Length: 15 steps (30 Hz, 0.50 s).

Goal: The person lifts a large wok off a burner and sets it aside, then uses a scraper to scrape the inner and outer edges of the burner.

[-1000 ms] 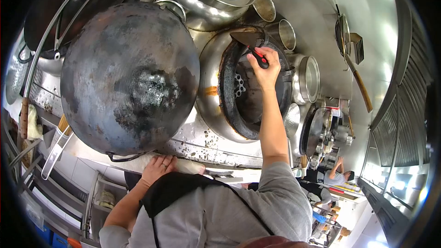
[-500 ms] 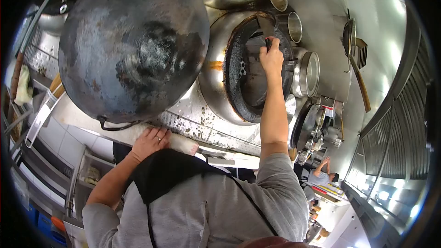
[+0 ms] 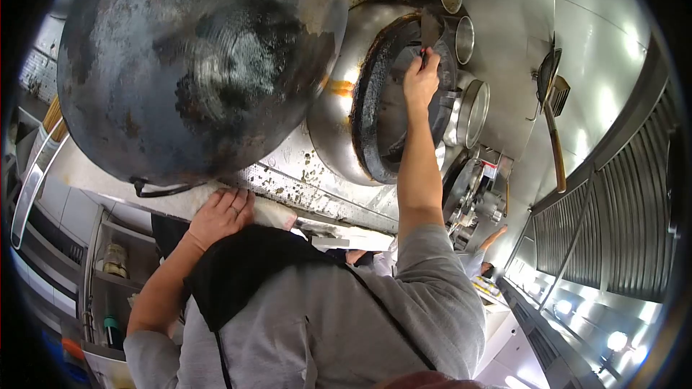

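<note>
My right hand (image 3: 421,81) is closed round the dark handle of a flat-bladed scraper (image 3: 430,29). Its blade lies against the far rim of a blackened round burner ring (image 3: 371,94), which sits on a steel body with brown stains. My left hand (image 3: 222,215) rests with its fingers spread on a pale cloth-like strip (image 3: 270,217) along the counter's front edge. Beside it a big, dark wok (image 3: 216,65) lies upside down, its loop handle near my left hand.
Steel pots (image 3: 472,114) stand behind the burner. A ladle with a wooden handle (image 3: 556,148) hangs on the steel wall. At the right another person (image 3: 477,263) has an arm raised. Below the counter is an open shelf (image 3: 119,245).
The view has shifted, so the wok looks larger and nearer. My right hand and the scraper stay at the ring's far side. My left hand still rests on the edge.
</note>
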Tool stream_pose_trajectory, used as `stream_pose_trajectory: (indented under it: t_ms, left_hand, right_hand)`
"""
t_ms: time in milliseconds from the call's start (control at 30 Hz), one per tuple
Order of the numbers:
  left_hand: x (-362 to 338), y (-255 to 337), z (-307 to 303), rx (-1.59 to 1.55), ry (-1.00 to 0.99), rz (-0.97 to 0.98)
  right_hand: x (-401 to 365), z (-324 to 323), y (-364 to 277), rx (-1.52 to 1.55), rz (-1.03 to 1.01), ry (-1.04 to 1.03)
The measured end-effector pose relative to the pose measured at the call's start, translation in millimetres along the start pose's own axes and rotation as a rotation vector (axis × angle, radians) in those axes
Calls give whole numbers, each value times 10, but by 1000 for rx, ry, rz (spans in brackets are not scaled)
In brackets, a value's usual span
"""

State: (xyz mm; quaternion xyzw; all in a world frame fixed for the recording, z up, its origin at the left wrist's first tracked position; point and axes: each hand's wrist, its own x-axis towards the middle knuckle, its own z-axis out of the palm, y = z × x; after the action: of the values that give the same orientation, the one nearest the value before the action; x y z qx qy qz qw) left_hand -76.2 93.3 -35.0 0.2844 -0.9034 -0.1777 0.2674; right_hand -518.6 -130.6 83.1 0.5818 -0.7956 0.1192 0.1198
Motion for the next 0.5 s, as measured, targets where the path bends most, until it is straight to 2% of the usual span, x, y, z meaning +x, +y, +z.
stream_pose_trajectory:
  t_ms: [167, 267, 300, 433, 500]
  left_hand:
    - [-4, 7, 8, -22, 6, -13]
    - [-3, 1, -8, -21, -11, -12]
    - [14, -26, -6, -16, -12, -16]
    - [21, -12, -48, -22, -12, -29]
    - [4, 14, -2, -49, 15, -43]
  right_hand:
    - [135, 1, -98, -37, 46, -29]
    - [63, 61, 60, -66, -100, 44]
    - [-8, 52, 81, -68, -38, 21]
    - [284, 79, 53, -107, -73, 34]
    - [164, 5, 125, -165, -107, 19]
